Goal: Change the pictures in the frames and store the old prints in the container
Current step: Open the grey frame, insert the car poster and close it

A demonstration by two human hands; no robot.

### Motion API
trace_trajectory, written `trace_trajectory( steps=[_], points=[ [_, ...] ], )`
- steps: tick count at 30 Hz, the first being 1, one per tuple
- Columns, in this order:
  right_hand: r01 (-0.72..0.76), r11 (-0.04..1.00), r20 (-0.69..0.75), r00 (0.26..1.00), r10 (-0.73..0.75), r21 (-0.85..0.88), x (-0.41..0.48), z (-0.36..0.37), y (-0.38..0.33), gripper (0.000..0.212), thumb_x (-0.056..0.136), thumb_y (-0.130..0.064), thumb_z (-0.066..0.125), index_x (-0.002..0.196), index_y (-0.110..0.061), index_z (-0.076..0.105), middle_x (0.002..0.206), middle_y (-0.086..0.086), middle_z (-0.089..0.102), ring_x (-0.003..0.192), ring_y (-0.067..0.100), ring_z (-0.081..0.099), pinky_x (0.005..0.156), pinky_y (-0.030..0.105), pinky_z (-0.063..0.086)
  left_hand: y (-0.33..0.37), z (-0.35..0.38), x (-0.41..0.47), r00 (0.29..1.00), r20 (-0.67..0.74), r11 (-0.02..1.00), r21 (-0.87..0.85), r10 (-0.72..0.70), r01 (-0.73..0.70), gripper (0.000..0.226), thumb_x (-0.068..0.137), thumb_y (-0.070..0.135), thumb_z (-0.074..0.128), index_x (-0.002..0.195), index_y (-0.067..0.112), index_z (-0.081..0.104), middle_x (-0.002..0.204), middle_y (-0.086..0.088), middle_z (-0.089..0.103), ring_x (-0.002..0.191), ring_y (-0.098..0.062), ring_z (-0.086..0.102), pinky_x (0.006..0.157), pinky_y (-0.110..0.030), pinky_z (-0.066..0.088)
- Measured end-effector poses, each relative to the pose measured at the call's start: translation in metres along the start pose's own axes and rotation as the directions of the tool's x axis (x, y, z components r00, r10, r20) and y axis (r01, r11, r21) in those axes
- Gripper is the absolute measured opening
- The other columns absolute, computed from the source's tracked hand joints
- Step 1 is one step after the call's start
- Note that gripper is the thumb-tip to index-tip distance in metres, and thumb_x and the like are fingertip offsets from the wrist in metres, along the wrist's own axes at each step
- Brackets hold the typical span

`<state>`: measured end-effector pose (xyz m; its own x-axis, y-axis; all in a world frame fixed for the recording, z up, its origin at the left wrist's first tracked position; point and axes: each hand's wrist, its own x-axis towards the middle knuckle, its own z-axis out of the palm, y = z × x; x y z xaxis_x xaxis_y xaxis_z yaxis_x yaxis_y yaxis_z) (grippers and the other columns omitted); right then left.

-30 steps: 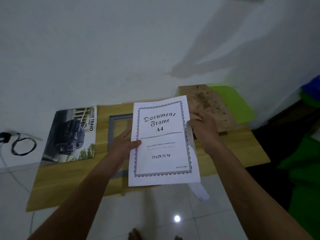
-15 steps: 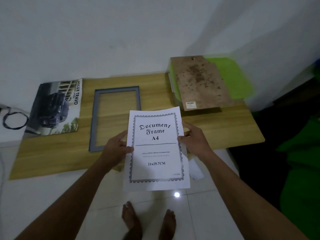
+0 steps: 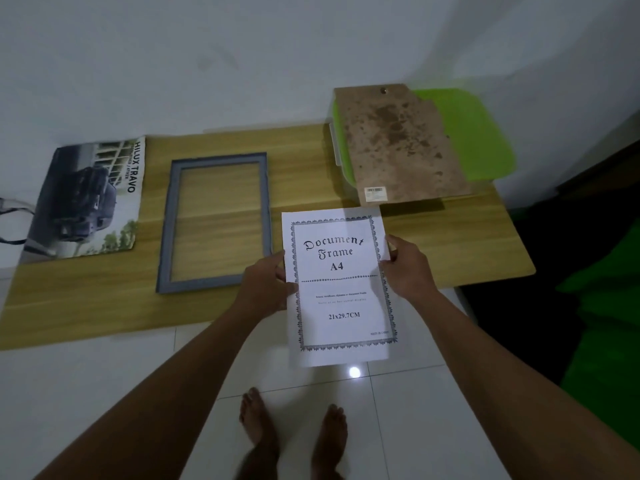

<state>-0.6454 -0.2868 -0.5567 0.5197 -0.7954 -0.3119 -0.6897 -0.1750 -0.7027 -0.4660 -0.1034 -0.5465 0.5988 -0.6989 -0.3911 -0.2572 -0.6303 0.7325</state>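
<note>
The white sheet [image 3: 341, 289] is held at centre, side edges pinched by left hand [image 3: 265, 289] and right hand [image 3: 410, 268]. A grey frame [image 3: 167, 233] and poster [image 3: 86, 199] are laid leftward on the table [image 3: 450, 237]; upper right, the container [image 3: 474, 133] is covered by a board [image 3: 398, 143].

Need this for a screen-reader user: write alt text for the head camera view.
A left hand and right hand hold a white sheet printed "Document Frame A4" by its side edges over a wooden table's near edge. On the table lie an empty grey frame, a car poster, and a brown board on a green container.
</note>
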Motion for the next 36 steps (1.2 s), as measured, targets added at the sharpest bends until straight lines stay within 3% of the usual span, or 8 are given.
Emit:
trace_trajectory(
  steps=[3, 7, 12, 16, 26, 32, 34, 36],
  points=[
    [0.033, 0.993, -0.043, 0.998, -0.037, -0.110, 0.005, 0.001, 0.008, 0.028, 0.089, 0.000, 0.057, 0.108, -0.018, 0.067, 0.090, -0.002, 0.063, 0.082, 0.015, 0.063, 0.052, 0.009, 0.039, -0.003, 0.009, 0.010, 0.992, -0.020, 0.950, 0.290, 0.126, -0.115, 0.033, 0.071, 0.014, 0.079, 0.098, 0.016, 0.061, 0.084, -0.006, 0.066, 0.079, -0.027, 0.064, 0.067, -0.032, 0.052],
    [0.125, 0.889, -0.024, 0.988, -0.150, -0.440, 0.003, 0.001, 0.016, 0.042, 0.093, -0.013, 0.059, 0.134, -0.013, 0.052, 0.128, 0.013, 0.052, 0.120, 0.033, 0.046, 0.091, 0.041, 0.046, -0.005, 0.020, 0.013, 0.979, -0.029, 0.777, 0.613, 0.204, -0.144, 0.049, 0.075, 0.033, 0.077, 0.114, 0.011, 0.057, 0.105, -0.011, 0.057, 0.093, -0.032, 0.059, 0.073, -0.040, 0.053],
    [0.272, 0.797, 0.165, 0.962, -0.217, -0.539, 0.001, -0.001, 0.025, 0.056, 0.096, -0.033, 0.054, 0.146, -0.011, 0.042, 0.156, 0.008, 0.035, 0.145, 0.028, 0.025, 0.111, 0.051, 0.032, -0.004, 0.023, 0.016, 0.947, 0.039, 0.603, 0.763, 0.318, -0.234, 0.052, 0.081, 0.045, 0.067, 0.124, 0.016, 0.060, 0.132, 0.000, 0.054, 0.117, -0.031, 0.044, 0.090, -0.042, 0.044],
    [0.279, 0.778, 0.181, 0.960, -0.213, -0.562, 0.002, -0.003, 0.023, 0.056, 0.098, -0.036, 0.051, 0.148, -0.014, 0.038, 0.159, 0.005, 0.029, 0.145, 0.027, 0.021, 0.110, 0.050, 0.029, -0.003, 0.021, 0.018, 0.934, 0.065, 0.540, 0.801, 0.351, -0.259, 0.051, 0.081, 0.050, 0.063, 0.121, 0.018, 0.061, 0.125, 0.008, 0.059, 0.113, -0.027, 0.044, 0.088, -0.040, 0.038],
    [0.273, 0.760, 0.179, 0.962, -0.206, -0.590, 0.013, -0.003, 0.009, 0.053, 0.100, -0.037, 0.048, 0.148, -0.017, 0.035, 0.158, 0.003, 0.027, 0.143, 0.027, 0.021, 0.107, 0.051, 0.031, -0.002, 0.016, 0.028, 0.931, 0.054, 0.563, 0.784, 0.360, -0.263, 0.053, 0.076, 0.046, 0.071, 0.119, 0.016, 0.063, 0.128, 0.001, 0.061, 0.111, -0.032, 0.050, 0.087, -0.042, 0.040],
    [0.311, 0.793, 0.205, 0.950, -0.237, -0.524, 0.011, 0.000, -0.023, 0.052, 0.102, -0.033, 0.047, 0.148, -0.013, 0.038, 0.155, 0.009, 0.036, 0.140, 0.029, 0.032, 0.109, 0.045, 0.037, -0.007, -0.006, 0.027, 0.901, 0.015, 0.642, 0.697, 0.433, -0.319, 0.043, 0.069, 0.037, 0.079, 0.098, 0.007, 0.068, 0.104, -0.007, 0.070, 0.089, -0.035, 0.061, 0.072, -0.040, 0.046],
    [0.331, 0.790, 0.221, 0.943, -0.250, -0.516, 0.010, 0.007, -0.045, 0.050, 0.102, -0.033, 0.047, 0.147, -0.013, 0.040, 0.148, 0.008, 0.044, 0.134, 0.028, 0.040, 0.104, 0.041, 0.042, -0.013, -0.023, 0.025, 0.903, -0.023, 0.704, 0.635, 0.428, -0.317, 0.032, 0.072, 0.033, 0.073, 0.085, 0.004, 0.066, 0.092, -0.011, 0.070, 0.080, -0.036, 0.062, 0.066, -0.038, 0.048],
    [0.349, 0.790, 0.234, 0.936, -0.264, -0.504, 0.011, 0.018, -0.071, 0.048, 0.102, -0.033, 0.047, 0.145, -0.014, 0.042, 0.143, 0.007, 0.049, 0.131, 0.027, 0.045, 0.100, 0.041, 0.045, -0.023, -0.045, 0.023, 0.909, -0.071, 0.759, 0.580, 0.410, -0.297, 0.034, 0.076, 0.033, 0.062, 0.088, 0.002, 0.070, 0.091, -0.015, 0.071, 0.080, -0.037, 0.065, 0.067, -0.040, 0.054]
  ],
)
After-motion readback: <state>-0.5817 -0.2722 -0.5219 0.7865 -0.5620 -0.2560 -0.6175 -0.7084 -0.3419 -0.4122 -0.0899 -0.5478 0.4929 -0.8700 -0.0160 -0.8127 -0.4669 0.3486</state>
